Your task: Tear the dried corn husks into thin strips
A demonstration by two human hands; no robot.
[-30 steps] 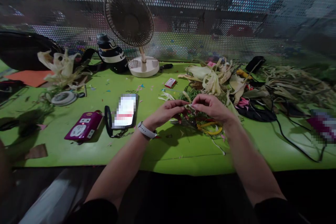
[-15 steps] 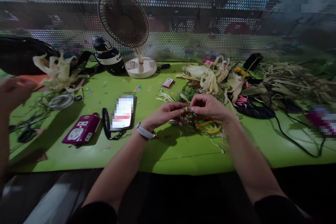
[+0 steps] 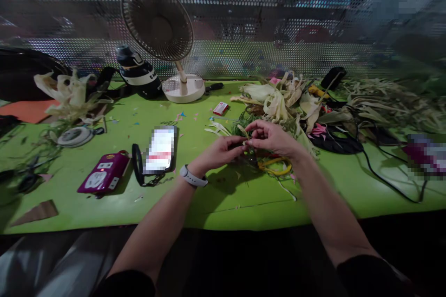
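My left hand [image 3: 221, 152], with a pale watch band at the wrist, is closed in a pinch above the green table. Facing it, my right hand [image 3: 275, 140] pinches too, its fingertips almost meeting the left ones. Between them is a thin strip of pale husk [image 3: 243, 131], small and partly covered by the fingers. Under and beside my right hand are yellow loop handles [image 3: 278, 166]; what they belong to is hidden. Green plant shreds [image 3: 244, 118] lie just behind the hands, with white strips [image 3: 219, 127] to their left.
A heap of dried husks [image 3: 278, 102] lies behind the hands. Leftward are a phone [image 3: 160, 148], a purple box [image 3: 104, 172], scissors [image 3: 29, 178] and another husk bunch [image 3: 66, 93]. A fan [image 3: 183, 88] and a bottle [image 3: 139, 74] stand by the mesh. A black cable [image 3: 386, 183] runs at right.
Another person's hand at the far left has left the view. My right fingers have shifted slightly up and left around the husk strip. The view has turned a little to the right.
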